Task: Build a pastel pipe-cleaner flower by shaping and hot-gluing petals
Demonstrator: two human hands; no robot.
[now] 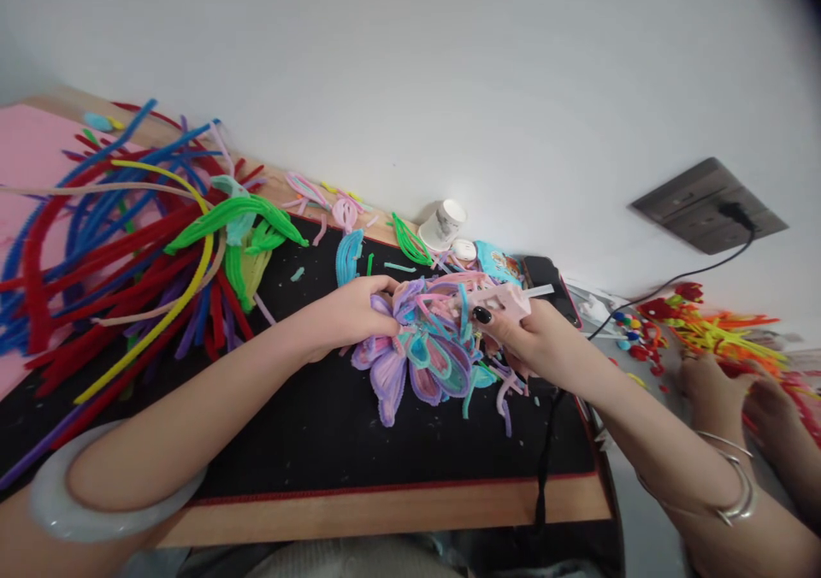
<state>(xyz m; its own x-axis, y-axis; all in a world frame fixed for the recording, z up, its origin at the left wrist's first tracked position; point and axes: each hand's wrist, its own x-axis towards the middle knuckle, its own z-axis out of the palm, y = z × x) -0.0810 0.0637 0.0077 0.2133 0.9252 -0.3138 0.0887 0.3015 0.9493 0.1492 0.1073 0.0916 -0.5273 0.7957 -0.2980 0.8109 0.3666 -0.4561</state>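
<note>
My left hand [356, 315] is closed on the upper left side of a pipe-cleaner flower [436, 368] with purple, pink and turquoise petals. In my right hand [535, 343] is a pale pink hot glue gun [506, 301], with a clear glue stick [537, 291] sticking out of its back. The gun's front end is over the flower's upper right part, and its nozzle is hard to make out. Short pipe-cleaner pieces [506, 398] lie just right of the flower on the black mat [308, 450].
A large heap of pipe cleaners [147, 244] covers the left side. A paper cup [444, 223] stands tilted-looking by the wall near a phone [550, 287]. A black cord [680, 280] runs from the wall socket [709, 206]. Another person's hands [711, 394] are at the right.
</note>
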